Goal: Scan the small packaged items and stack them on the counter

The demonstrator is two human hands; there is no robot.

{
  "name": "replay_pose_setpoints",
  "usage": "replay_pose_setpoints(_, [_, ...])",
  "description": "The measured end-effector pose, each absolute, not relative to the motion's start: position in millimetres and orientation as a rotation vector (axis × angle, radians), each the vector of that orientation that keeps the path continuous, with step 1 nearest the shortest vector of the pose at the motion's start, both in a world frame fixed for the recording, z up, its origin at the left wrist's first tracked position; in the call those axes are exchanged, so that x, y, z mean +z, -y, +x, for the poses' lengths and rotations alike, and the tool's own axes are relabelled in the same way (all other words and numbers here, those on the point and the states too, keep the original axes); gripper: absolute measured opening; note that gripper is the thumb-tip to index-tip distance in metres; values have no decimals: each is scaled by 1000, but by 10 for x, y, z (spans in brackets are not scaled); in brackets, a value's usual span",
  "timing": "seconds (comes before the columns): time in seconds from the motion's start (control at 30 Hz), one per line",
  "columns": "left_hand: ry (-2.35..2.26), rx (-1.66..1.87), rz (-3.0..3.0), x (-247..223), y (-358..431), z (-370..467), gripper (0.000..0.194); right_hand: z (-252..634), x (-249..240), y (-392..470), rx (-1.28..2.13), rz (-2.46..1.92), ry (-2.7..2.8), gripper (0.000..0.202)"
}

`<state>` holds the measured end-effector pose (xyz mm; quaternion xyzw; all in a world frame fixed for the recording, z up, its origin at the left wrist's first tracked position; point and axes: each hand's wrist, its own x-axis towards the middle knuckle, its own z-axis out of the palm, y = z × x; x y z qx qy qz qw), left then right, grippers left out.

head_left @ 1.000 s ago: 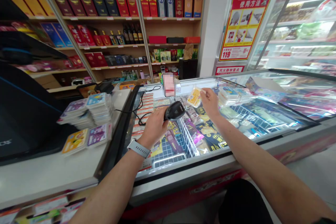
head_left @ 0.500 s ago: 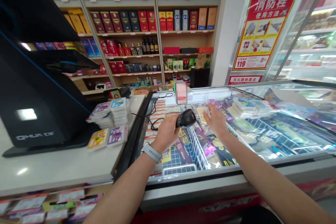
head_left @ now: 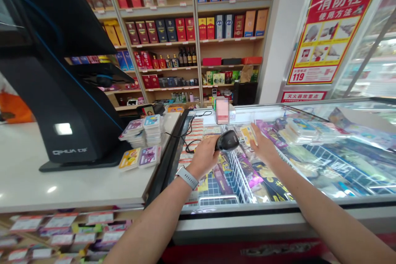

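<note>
My left hand (head_left: 204, 156) is wrapped round a black barcode scanner (head_left: 228, 141), whose head points to the right over the glass-topped freezer (head_left: 247, 217). A black cable trails back from it. In my right hand (head_left: 262, 145) is a flat yellow-and-white packet (head_left: 248, 135), pinched at its right edge in front of the scanner. Both hands are above the glass. Piles of similar flat packets (head_left: 298, 131) rest on the freezer to the right of my right hand. On the counter at left, stacks of purple, blue and yellow packets (head_left: 151, 130) stand near the freezer's edge.
A black checkout terminal (head_left: 77, 132) stands on the white counter (head_left: 102, 187) to the left. A phone-like pink panel (head_left: 222, 110), partly blurred out, sits at the freezer's back edge. Shelves of boxed bottles (head_left: 173, 31) fill the back wall, beside a red-framed poster (head_left: 334, 33).
The view has swung a little to the left, so everything sits further right. The packet in my right hand now shows its yellow face more plainly. The scanner stays in my left hand.
</note>
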<state>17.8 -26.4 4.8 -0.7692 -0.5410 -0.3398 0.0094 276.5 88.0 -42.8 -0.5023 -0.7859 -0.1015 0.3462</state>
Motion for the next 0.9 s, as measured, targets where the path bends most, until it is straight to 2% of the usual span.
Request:
replay_pose_setpoints(0.3, [1654, -1039, -2395, 4, 227, 140, 57, 2827, -463, -962, -72, -1344, 1916, 37])
replay_pose_setpoints(0.57, [1685, -1024, -2393, 47, 256, 162, 55, 2851, -497, -1047, -63, -1345, 1921, 42])
replay_pose_setpoints(0.9, [1660, -1069, -2383, 23, 226, 133, 55, 2874, -401, -1026, 266, -1473, 1723, 27])
